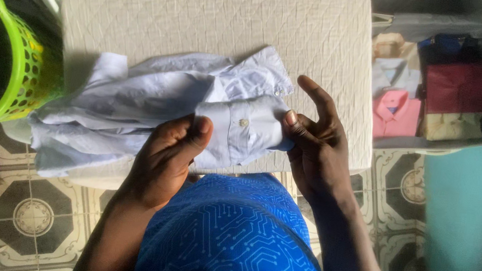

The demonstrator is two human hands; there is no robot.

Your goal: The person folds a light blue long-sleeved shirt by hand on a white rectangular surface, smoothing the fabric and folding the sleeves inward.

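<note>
Both hands gripped one buttoned cuff: left hand [168, 157] pinched its near edge, right hand [313, 144] its far end. Pale blue crumpled cotton shirt [153, 100] lay across the white quilted board [219, 16], beside a green plastic basket [22, 72].

Both hands, left [168, 157] and right [313, 147], pinch closed, right forefinger raised.

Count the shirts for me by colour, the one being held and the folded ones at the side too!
Pale blue shirt, held at its cuff by the left hand and right hand: 1
Pink folded shirt: 1
Light blue folded shirt: 1
Dark red folded shirt: 1
Cream folded shirt: 1
Total: 5 that show clearly; the rest of the pile is too blurred to count.
</note>
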